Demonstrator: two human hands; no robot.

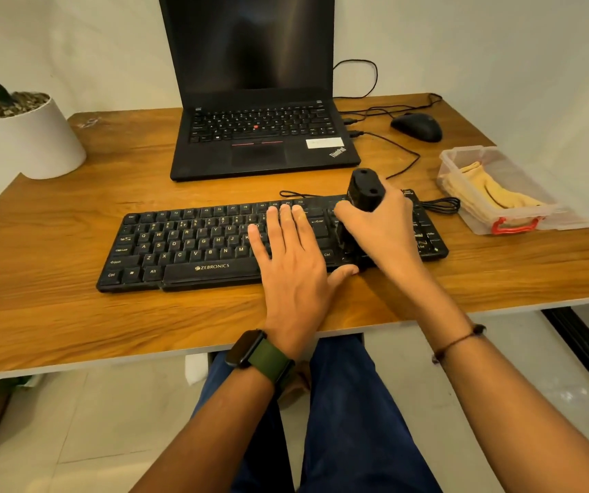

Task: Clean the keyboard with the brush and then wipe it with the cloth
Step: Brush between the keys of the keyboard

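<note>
Wooden desk (pixel 72 215) carries the keyboard (pixel 193 243), long axis left to right. On its right end, the right hand (pixel 382 229) grips the brush (pixel 364 190), bristles seemingly down. Left hand (pixel 293 257) presses flat mid-keyboard. Right of the keyboard, the cloth (pixel 492 190) waits in a tub (pixel 463 208).

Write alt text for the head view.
A person's right hand grips a black brush on the right part of a black keyboard, while the left hand lies flat on the keys. A yellow cloth sits in a clear box at right.
</note>
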